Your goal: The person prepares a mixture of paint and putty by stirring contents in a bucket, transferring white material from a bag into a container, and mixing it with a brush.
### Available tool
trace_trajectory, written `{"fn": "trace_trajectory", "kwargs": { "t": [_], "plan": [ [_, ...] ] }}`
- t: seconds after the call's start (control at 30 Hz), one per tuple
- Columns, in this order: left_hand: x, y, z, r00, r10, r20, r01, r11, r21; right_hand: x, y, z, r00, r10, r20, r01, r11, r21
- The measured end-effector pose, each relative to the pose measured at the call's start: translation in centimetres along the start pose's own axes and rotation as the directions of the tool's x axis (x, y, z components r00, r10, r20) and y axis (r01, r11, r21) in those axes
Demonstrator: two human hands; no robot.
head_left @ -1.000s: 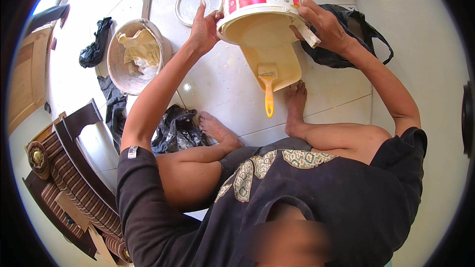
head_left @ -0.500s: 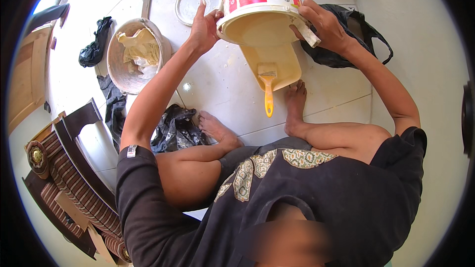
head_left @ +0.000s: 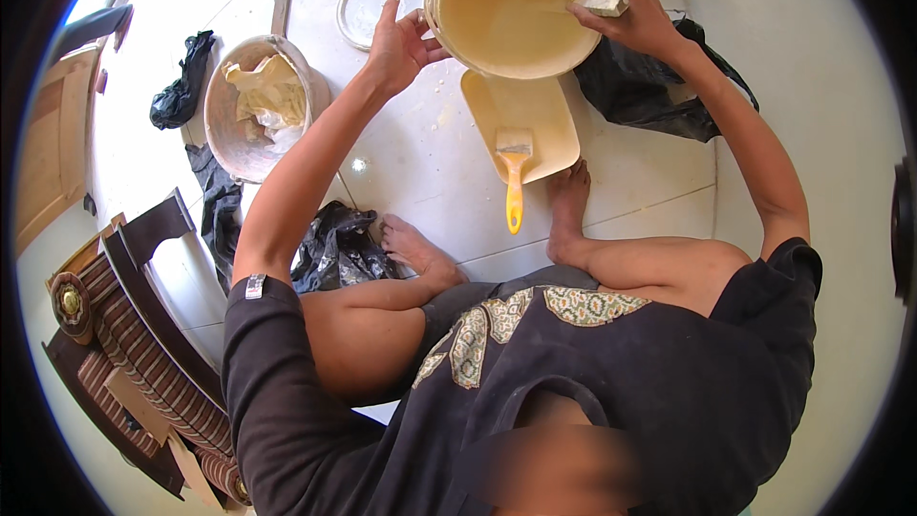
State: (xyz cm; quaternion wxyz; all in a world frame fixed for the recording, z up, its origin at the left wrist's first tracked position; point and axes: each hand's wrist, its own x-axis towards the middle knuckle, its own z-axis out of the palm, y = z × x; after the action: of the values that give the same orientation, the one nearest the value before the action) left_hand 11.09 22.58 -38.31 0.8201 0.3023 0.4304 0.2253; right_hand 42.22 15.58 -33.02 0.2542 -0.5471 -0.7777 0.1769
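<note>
Head view: a person in a dark shirt sits on a tiled floor (head_left: 411, 172), both arms stretched forward to a bucket (head_left: 506, 14) coated cream inside. It lies between the hands: the left hand (head_left: 401, 46), loosely spread with one digit pointing away, rests its fingertips at the left rim; the right hand (head_left: 635, 10) is closed on the right rim, with a pale flat strip (head_left: 604, 5) jutting from its grip. Below the bucket's near rim sits a cream tray (head_left: 556, 129), its near edge beside the right foot (head_left: 569, 205). Bare tile opens left of the tray, as far as a pail (head_left: 216, 124); a black bag (head_left: 630, 81) crowds the right. The bucket's round mouth faces the person, its long axis running away. A yellow-handled brush (head_left: 514, 177) lies in the tray, handle pointing toward the person over the edge.
</note>
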Motion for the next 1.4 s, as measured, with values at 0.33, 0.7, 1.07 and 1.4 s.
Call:
{"fn": "trace_trajectory", "kwargs": {
  "t": [0.33, 0.7, 1.07, 1.4],
  "plan": [
    [0.7, -0.3, 0.0, 1.0, -0.018, 0.012, 0.018, 0.998, -0.053, 1.5, 1.7, -1.9, 0.994, 0.063, 0.092, -0.081, 0.973, 0.216],
    [-0.3, -0.2, 0.8, 1.0, -0.005, 0.006, 0.005, 1.0, -0.028, 2.0, 1.5, -1.9, 0.996, 0.026, 0.083, -0.038, 0.987, 0.155],
    [-0.8, 0.1, 2.5, 1.0, -0.017, -0.013, 0.016, 0.997, -0.081, 1.4, 1.8, -1.8, 0.948, 0.296, 0.119, -0.319, 0.882, 0.346],
    [-0.4, 0.7, 2.6, 0.998, 0.061, -0.006, -0.062, 0.985, -0.161, 2.8, 4.6, -1.7, 0.847, 0.426, 0.319, -0.53, 0.727, 0.437]
  ]
}}
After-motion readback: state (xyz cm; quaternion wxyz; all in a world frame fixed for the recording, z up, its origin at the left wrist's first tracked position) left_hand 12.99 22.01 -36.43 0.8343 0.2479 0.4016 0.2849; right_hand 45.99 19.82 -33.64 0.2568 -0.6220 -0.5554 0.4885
